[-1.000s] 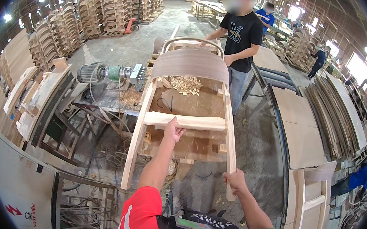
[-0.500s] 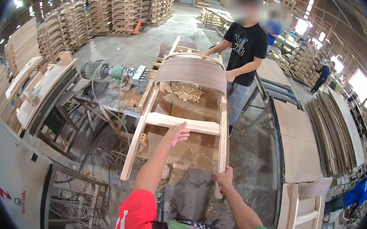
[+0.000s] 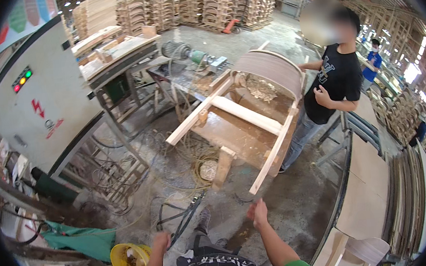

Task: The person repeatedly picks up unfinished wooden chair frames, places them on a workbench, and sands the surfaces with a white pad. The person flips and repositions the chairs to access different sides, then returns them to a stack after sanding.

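Note:
A pale wooden chair frame with a curved, brown-veneered backrest lies across a worktable. Its two long legs point toward me. My right hand is just short of the nearer leg's end, apart from it, with loosely bent fingers and nothing in them. Low on the left, my left hand has its fingers curled in, with no object visible in it. It is beside black straps that hang or lie near my legs. A co-worker stands at the table's right side, one hand near the backrest.
A motor sits on the bench behind the frame. An electrical cabinet stands left, with loose hoses on the floor. A yellow bucket is low on the left. Stacked panels and another chair frame are at right.
My right hand has let go of the chair leg, and my left hand has drawn back from over the crossbar. My view has swung left. The co-worker's nearer hand has come off the frame.

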The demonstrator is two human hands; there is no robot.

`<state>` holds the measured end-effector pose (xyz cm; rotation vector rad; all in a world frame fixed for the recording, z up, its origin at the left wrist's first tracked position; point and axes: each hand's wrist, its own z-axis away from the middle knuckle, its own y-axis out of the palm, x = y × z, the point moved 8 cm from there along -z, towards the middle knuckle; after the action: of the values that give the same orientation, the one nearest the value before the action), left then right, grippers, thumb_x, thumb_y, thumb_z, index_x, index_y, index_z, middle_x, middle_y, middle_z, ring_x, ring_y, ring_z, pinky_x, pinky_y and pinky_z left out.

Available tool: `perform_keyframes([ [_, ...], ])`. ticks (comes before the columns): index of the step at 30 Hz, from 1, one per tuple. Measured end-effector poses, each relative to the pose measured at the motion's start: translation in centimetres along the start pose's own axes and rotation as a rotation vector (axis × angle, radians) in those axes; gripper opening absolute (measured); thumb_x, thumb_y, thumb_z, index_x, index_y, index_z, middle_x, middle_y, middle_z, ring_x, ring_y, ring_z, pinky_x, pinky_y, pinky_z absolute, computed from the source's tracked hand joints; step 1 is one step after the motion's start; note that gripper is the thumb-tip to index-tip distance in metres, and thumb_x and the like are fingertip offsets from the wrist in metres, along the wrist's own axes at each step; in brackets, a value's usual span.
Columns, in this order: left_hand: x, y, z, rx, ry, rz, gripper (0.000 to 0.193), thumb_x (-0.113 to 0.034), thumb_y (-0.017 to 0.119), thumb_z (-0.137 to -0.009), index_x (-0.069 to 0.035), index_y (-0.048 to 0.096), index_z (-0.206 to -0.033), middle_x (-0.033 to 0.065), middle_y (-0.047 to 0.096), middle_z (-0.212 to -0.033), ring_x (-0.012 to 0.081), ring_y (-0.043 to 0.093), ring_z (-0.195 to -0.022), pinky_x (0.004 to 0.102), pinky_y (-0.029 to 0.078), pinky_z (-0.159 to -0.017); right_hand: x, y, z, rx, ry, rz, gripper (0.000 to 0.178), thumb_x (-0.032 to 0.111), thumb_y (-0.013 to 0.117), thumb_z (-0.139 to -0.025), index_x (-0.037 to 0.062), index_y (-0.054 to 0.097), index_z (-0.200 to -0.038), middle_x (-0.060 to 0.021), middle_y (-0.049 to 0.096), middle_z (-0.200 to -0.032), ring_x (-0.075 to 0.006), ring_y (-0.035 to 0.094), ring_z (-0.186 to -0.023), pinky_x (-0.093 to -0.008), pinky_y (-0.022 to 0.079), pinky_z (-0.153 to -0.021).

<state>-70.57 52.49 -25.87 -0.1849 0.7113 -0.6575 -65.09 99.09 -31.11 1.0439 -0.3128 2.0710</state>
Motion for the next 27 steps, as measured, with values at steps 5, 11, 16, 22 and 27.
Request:
perform_keyframes([
  [5,26.9,1.1,17.1,-0.494,-0.708,0.487,0.028,-0.023,0.058,-0.092,-0.003,0.071,-0.105,0.0172,0.068,-0.083,0.0316,0.07,-0.064,0.049,0.053,-0.05,-16.2,-4.1,8.1,0.241,0.444,0.474,0.037,0.046,0.056,-0.107,0.0093,0.059,-0.108,-0.0097,0.065,-0.094,-0.0239,0.067,-0.07,-0.0423,0.056,-0.055],
  [11,38.4,8.0,24.8,-0.001,-0.339,-0.691,0.034,-0.024,0.064,-0.093,-0.01,0.075,-0.121,0.0127,0.078,-0.113,0.0343,0.075,-0.106,0.0472,0.061,-0.079,-25.8,-6.3,15.2,0.545,0.301,1.167,0.033,0.034,0.062,-0.102,0.0022,0.067,-0.092,-0.0109,0.065,-0.071,-0.0271,0.063,-0.057,-0.0432,0.054,-0.054],
  [16,45.2,10.3,30.3,-0.567,-0.383,0.663,0.043,-0.039,0.061,-0.095,-0.009,0.076,-0.123,0.0193,0.076,-0.118,0.0325,0.075,-0.101,0.0443,0.06,-0.086,-29.8,1.2,18.9,1.392,-0.607,2.225,0.042,0.032,0.058,-0.098,-0.0004,0.063,-0.124,-0.0194,0.072,-0.098,-0.04,0.07,-0.076,-0.0555,0.059,-0.078],
  [22,57.7,14.5,45.1,-0.812,-0.473,0.941,0.046,-0.044,0.065,-0.089,-0.008,0.078,-0.115,0.0199,0.076,-0.117,0.036,0.072,-0.11,0.0454,0.056,-0.095,-36.9,10.0,28.6,0.767,0.355,1.325,0.04,0.031,0.058,-0.099,-0.0015,0.062,-0.123,-0.0202,0.072,-0.102,-0.0411,0.069,-0.075,-0.0549,0.058,-0.076],
  [27,70.5,13.4,62.0,-1.439,-0.819,1.221,0.039,-0.039,0.068,-0.091,-0.004,0.077,-0.107,0.0201,0.077,-0.109,0.0354,0.073,-0.104,0.0451,0.056,-0.09,-52.1,20.9,47.5,1.126,0.201,1.631,0.034,0.027,0.055,-0.106,0.0053,0.052,-0.133,-0.0186,0.067,-0.113,-0.0335,0.07,-0.089,-0.0497,0.059,-0.071],
])
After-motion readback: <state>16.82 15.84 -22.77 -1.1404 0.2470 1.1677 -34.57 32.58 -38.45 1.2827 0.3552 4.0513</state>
